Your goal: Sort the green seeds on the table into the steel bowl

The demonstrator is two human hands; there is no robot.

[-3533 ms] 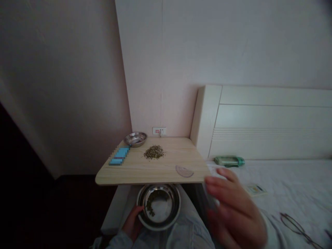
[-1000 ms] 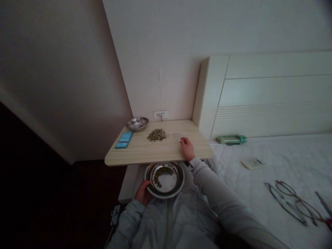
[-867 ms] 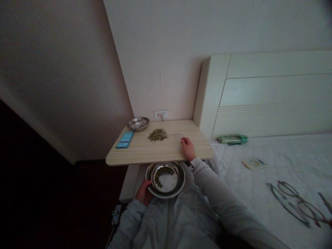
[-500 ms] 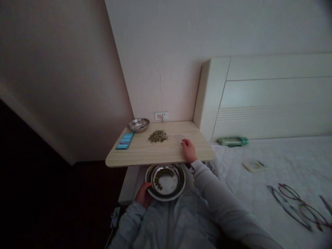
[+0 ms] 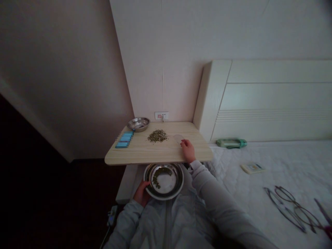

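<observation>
My left hand (image 5: 142,194) grips the left rim of a stainless steel bowl (image 5: 166,186), held over my lap just below the table's front edge. Small dark green bits (image 5: 156,180) lie along the bowl's left and far inside. Over the right part of the wooden table (image 5: 145,155), my right hand (image 5: 188,151) has its fingers closed at the edge of a thin, clear, rounded plastic piece (image 5: 177,138), whose kind I cannot make out. To its left, a loose pile of green-brown dried bits (image 5: 157,136) is spread on the tabletop.
A second steel bowl (image 5: 138,123) stands at the table's back left, with a blurred-out blue item (image 5: 124,139) before it. On the bed at right lie a green-capped bottle (image 5: 231,143), a pale box-like object (image 5: 252,168), glasses (image 5: 287,207) and scissors (image 5: 323,211). A wall socket (image 5: 161,115) sits behind the table.
The view has shifted slightly. Both hands keep their hold, and the bowl, pile and clear piece show no clear movement.
</observation>
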